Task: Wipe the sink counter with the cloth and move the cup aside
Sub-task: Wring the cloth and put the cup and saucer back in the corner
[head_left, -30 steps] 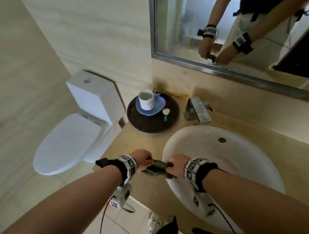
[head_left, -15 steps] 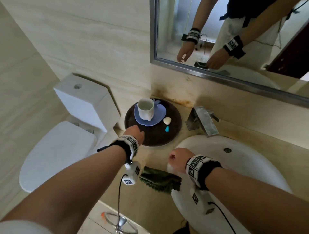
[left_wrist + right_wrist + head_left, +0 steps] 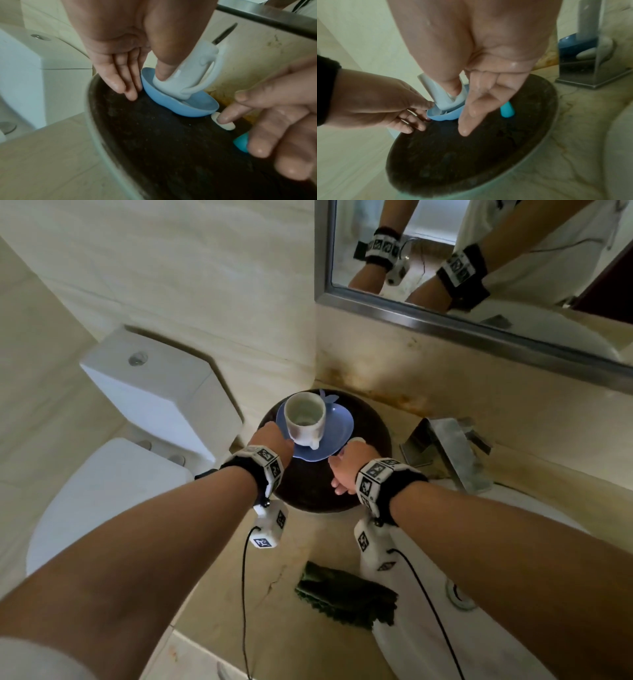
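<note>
Cup [image 3: 305,418], white, sits on a blue saucer [image 3: 334,424] on the dark round tray [image 3: 370,426] in the counter's back corner. Left hand [image 3: 270,440] is at the saucer's left edge, thumb laid along the cup's side, fingers straight and down beside the saucer, touching the tray. Right hand [image 3: 349,470] is at the saucer's right edge, fingers loose and extended, one fingertip touching a small white piece [image 3: 223,122]; a teal piece [image 3: 241,142] lies just beside it. Neither hand grips anything. Green cloth [image 3: 346,599] lies crumpled on the counter [image 3: 219,611] at the basin's [image 3: 513,645] near rim, well apart from both hands. Faucet [image 3: 452,450] stands right of the tray.
</note>
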